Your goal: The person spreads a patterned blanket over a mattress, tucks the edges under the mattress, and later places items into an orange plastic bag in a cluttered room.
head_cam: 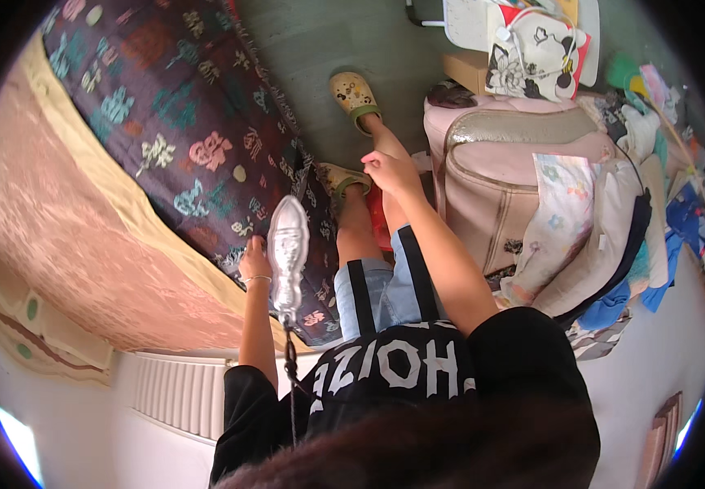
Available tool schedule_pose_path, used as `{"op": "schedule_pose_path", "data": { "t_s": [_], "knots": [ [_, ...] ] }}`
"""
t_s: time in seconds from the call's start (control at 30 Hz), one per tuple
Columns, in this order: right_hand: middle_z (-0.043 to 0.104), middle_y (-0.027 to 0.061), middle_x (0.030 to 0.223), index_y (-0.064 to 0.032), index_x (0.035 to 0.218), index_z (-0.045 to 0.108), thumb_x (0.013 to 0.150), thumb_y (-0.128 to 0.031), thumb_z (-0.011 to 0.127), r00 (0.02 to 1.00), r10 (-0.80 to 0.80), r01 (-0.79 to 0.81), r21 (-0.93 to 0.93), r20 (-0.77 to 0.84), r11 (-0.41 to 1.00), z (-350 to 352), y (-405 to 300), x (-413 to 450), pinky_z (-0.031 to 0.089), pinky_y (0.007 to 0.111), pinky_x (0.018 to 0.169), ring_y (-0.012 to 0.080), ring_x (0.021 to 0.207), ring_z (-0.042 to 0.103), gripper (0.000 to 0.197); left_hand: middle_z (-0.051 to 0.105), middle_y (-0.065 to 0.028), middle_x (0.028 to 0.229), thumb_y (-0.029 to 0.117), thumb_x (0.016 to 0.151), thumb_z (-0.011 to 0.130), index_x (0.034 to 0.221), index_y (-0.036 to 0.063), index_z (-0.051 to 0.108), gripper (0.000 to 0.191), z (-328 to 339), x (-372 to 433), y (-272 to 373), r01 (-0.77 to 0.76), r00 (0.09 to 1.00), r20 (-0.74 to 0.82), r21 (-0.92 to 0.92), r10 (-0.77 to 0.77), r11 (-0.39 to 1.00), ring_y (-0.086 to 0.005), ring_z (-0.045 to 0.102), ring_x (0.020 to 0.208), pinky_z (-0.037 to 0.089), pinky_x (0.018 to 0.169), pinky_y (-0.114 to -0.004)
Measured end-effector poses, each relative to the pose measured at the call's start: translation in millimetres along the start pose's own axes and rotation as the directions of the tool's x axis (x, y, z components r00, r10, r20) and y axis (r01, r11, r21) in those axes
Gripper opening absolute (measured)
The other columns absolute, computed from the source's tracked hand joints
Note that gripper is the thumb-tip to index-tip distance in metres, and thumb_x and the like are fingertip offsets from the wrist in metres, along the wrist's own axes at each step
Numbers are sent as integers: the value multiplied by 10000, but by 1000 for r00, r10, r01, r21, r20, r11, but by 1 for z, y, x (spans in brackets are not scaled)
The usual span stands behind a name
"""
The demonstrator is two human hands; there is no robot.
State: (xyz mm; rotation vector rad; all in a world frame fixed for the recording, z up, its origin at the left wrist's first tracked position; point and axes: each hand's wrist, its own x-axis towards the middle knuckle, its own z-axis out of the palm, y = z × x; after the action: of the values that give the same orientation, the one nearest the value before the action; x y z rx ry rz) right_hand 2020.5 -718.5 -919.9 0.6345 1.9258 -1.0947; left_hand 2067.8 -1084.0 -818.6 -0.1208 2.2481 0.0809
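Observation:
A dark cover (199,140) woven with flowers and small figures spreads over the bed on my left. My left hand (255,261) is at its lower edge, fingers curled in on the cloth beside a pale fringe; the fingertips are partly hidden. A bracelet circles that wrist. Above my bare leg, my right hand (394,174) is held with its fingers folded and nothing visible in it. Between the hands hangs a silver fish-shaped pendant (287,250) on a dark cord, over part of the cover.
A yellow-edged pinkish sheet (77,202) lies beyond the cover. To my right stands a pink upholstered seat (480,208) heaped with clothes (609,238). A white folding chair (465,24) carries a printed bag (529,61) and a white cable. Patterned clogs (354,95) are on my feet.

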Motion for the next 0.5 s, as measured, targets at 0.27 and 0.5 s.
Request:
{"op": "schedule_pose_path", "data": {
  "t_s": [0.27,0.5],
  "knots": [
    [661,69,857,-160,917,636,798,-240,532,970,-84,65,87,227,994,4,-33,-12,485,388,694,268,807,625,178,563,-90,854,189,787,599,824,117,521,113,-22,41,16,-203,965,202,176,166,963,-329,593,747,468,603,-437],
    [658,76,868,-149,891,633,789,-246,549,974,-42,49,-28,221,998,-23,-27,-21,487,396,697,278,819,625,164,559,-114,851,166,810,574,847,109,532,80,-27,34,61,-312,944,88,-75,318,947,-364,587,715,480,601,-452]
  ]
}}
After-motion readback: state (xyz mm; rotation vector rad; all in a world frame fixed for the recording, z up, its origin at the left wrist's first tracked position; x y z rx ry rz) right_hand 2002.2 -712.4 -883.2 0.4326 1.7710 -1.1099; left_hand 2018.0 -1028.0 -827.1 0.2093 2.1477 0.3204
